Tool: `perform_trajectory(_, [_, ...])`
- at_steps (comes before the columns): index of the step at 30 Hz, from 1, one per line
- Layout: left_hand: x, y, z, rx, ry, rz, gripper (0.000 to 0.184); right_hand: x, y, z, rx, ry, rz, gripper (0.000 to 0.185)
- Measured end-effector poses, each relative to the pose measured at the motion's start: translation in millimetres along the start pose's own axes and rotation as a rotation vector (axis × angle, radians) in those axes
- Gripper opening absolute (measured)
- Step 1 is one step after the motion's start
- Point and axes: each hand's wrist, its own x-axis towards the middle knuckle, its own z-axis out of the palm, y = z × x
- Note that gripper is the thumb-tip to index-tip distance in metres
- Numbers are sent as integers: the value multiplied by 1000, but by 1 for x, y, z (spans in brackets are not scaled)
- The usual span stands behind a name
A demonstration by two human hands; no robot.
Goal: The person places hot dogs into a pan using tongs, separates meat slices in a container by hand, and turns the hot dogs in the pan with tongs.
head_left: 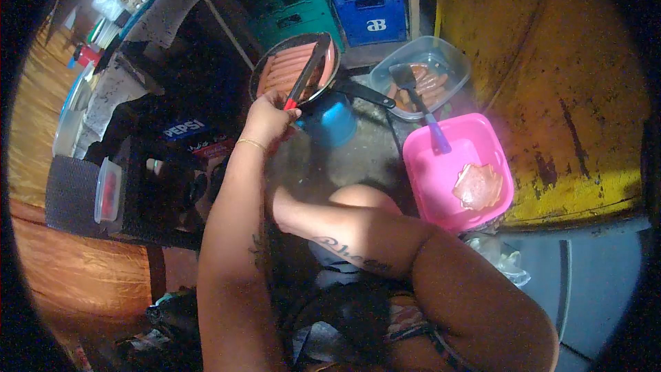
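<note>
My left hand (270, 120) is closed around the red handle of long black tongs (306, 76). Their dark end lies over the frying pan (256, 72). Sausages (286, 69) lie side by side in that pan, and its black handle points right. My tattooed right forearm crosses to the left beneath my left arm. Of my right hand (277, 208) only the part by the wrist shows; its fingers are hidden. Beyond the pan handle, a clear tub (451, 55) holds more sausages (427, 83). A purple-handled spatula (434, 127) bridges that tub and a pink basin (430, 186) with ham slices (477, 187).
Below the pan is a blue rounded object (334, 122). A blue crate (372, 17) and a green crate (296, 10) stand behind. On the left, a lidded container (108, 189) sits by a dark box with PEPSI lettering (184, 129). A yellow panel (571, 96) borders the right.
</note>
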Motion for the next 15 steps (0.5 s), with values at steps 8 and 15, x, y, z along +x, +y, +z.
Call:
perform_trajectory(8, [-11,-14,-17,-212,54,3,19,63,53,-7,-303,32,-140,20])
perform_trajectory(15, [-18,-21,-24,141,64,-15,29,65,60,-7,-342,128,-132,20])
